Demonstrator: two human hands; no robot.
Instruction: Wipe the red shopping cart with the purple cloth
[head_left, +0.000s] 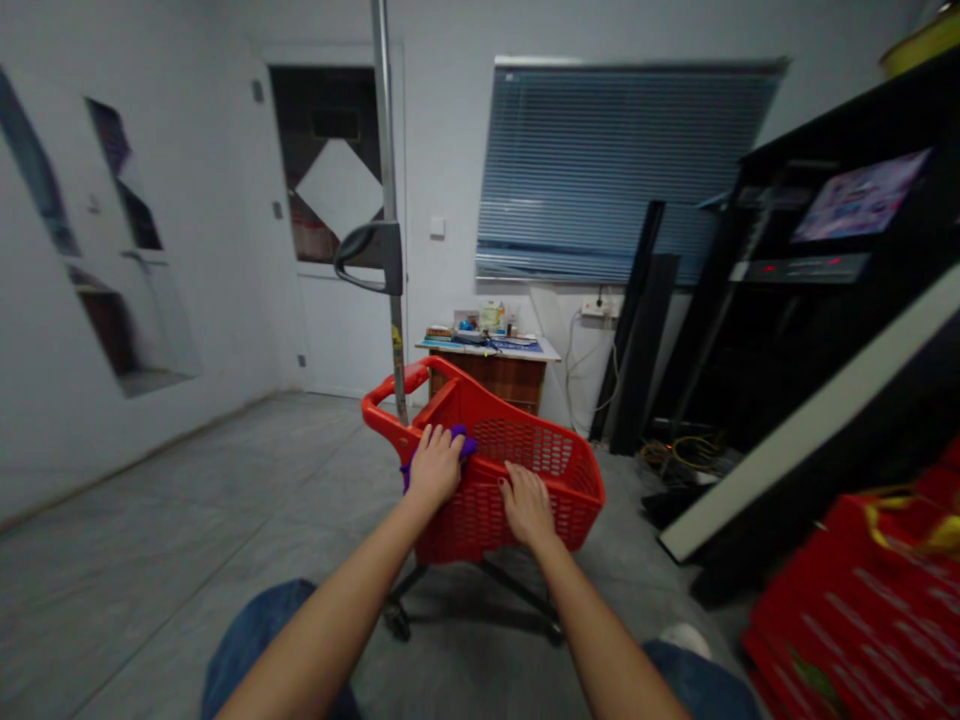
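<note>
The red shopping cart (480,525) stands upright on its dark legs (517,588) and small dark wheels (397,622), set lengthwise from left to right across the grey floor (225,530). From here its plastic basket looks glossy, its walls pierced by rows of small holes, with the looped handle (375,407) at the left end and the lower, narrower end to the right. Over the near rim, toward the left, lies a bright purple cloth (469,443), crumpled and partly hidden, one edge showing outside the near wall.
</note>
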